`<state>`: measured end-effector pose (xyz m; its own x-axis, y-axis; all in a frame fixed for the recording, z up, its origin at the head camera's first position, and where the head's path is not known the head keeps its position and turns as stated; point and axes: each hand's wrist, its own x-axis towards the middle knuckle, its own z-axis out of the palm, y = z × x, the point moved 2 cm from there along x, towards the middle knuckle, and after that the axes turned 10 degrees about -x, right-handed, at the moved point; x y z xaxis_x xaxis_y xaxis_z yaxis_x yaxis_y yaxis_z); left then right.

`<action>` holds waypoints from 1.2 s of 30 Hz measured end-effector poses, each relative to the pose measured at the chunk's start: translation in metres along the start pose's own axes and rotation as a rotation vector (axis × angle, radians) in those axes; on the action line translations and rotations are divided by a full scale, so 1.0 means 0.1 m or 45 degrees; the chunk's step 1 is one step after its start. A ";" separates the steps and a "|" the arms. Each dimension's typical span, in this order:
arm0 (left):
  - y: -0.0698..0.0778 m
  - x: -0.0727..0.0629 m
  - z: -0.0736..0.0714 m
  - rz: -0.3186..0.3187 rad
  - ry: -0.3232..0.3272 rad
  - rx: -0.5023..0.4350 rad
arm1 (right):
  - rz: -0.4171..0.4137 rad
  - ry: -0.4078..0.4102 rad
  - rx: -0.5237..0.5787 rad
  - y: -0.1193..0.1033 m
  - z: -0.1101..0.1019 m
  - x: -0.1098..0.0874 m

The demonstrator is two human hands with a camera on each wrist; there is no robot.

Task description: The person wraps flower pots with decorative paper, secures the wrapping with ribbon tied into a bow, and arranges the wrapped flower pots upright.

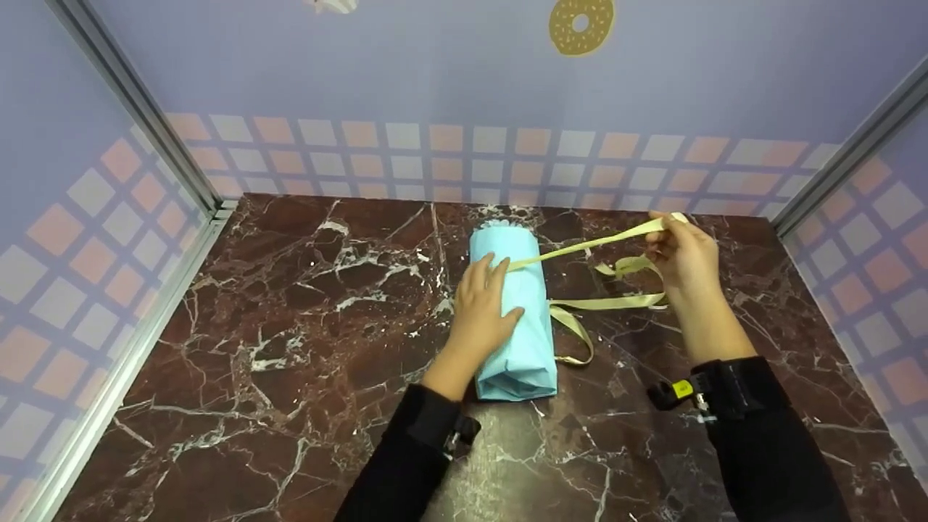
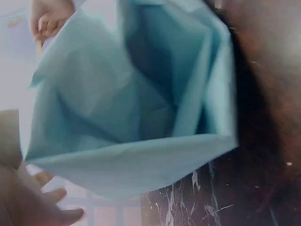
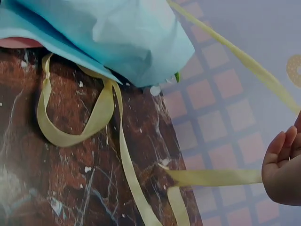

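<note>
A blue package (image 1: pixel 531 330) lies near the middle of the tabletop (image 1: pixel 290 406). The left hand (image 1: pixel 480 304) rests on it, fingers extended; toward its two o'clock, the right hand (image 1: pixel 687 257) pinches a yellow ribbon (image 1: pixel 598 243).

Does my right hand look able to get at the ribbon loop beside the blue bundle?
Probably yes: nothing covers the loop, right of the bundle, though your right hand pinches a ribbon strand and may need to release it.
</note>
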<state>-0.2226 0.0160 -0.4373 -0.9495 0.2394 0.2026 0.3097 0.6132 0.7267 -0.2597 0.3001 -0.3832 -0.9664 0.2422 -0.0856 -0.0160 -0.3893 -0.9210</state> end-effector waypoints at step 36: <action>-0.08 0.21 0.14 0.073 -0.118 0.196 | -0.383 -0.543 -2.007 1.18 0.27 -0.12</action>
<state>-0.2446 0.0270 -0.4480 -0.9238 0.3412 0.1739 0.3736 0.7027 0.6055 -0.2571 0.2275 -0.4804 -0.9774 -0.2108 0.0134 -0.2012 0.9102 -0.3620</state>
